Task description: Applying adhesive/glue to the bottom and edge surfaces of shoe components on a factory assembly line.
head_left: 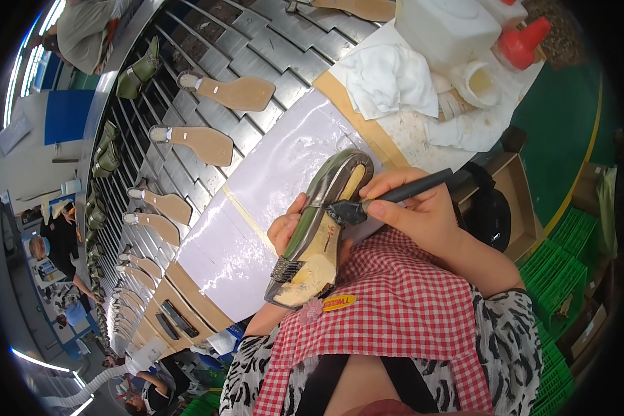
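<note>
The left hand (289, 227) is gripping a metallic olive shoe with a tan sole (319, 232), turned sole-up above the near edge of the white-topped counter (270, 173). The right hand (423, 211), closed around a black-handled brush (395, 196), is touching its bristles to the sole, seemingly spreading adhesive; finishing likely calls for steady strokes along the rim.

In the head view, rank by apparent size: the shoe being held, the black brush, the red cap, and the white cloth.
1. Shoe, though it is nearest the camera.
2. White cloth.
3. Black brush.
4. Red cap.
</note>
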Action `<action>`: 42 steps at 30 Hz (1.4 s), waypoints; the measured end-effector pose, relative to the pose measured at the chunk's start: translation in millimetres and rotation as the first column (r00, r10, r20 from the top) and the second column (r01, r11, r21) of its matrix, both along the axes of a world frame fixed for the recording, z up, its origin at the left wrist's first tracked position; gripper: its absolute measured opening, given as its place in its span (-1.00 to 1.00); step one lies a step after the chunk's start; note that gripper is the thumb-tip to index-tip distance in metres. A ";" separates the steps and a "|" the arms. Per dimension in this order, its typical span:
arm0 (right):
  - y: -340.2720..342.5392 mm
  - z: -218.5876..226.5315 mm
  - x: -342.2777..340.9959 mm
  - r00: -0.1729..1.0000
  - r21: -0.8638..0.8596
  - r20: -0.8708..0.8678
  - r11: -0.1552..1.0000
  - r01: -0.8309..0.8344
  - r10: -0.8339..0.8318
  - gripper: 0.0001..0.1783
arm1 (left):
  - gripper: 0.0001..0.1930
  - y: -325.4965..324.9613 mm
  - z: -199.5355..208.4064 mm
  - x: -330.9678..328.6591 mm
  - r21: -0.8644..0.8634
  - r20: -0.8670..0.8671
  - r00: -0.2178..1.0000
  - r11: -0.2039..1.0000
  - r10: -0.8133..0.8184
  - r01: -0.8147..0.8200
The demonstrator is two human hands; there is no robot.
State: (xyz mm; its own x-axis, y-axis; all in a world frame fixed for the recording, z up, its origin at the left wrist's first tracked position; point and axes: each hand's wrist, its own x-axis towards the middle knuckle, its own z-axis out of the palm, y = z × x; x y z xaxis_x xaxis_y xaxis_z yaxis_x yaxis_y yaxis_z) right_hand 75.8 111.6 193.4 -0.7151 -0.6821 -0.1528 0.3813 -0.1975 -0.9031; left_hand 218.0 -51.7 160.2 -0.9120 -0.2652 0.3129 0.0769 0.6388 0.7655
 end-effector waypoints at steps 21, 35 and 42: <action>30.0 41.0 -18.8 0.901 -0.192 -0.321 0.952 0.238 -0.290 -0.81 | -0.42 -85.5 49.8 -49.4 0.969 -0.030 0.981 0.247 0.190 -0.018; 33.4 62.5 -36.2 0.893 -0.113 -0.346 0.958 0.264 -0.287 -0.79 | -0.50 -289.3 89.5 -361.2 0.883 -0.240 0.970 0.424 0.038 0.202; 4.3 47.8 -74.6 0.906 -0.019 -0.281 0.946 0.325 -0.317 -0.71 | -0.50 -344.8 4.5 -426.3 0.831 0.018 0.991 0.549 0.134 -0.089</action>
State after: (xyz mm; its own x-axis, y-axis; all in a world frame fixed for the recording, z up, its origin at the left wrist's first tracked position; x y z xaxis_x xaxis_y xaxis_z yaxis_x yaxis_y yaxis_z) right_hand 1.2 115.9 241.2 -0.9110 -0.4070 0.0674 0.0359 -0.2410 -0.9699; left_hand -208.3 -396.4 164.7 -0.8483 -0.5258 -0.0623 0.0971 -0.2702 0.9579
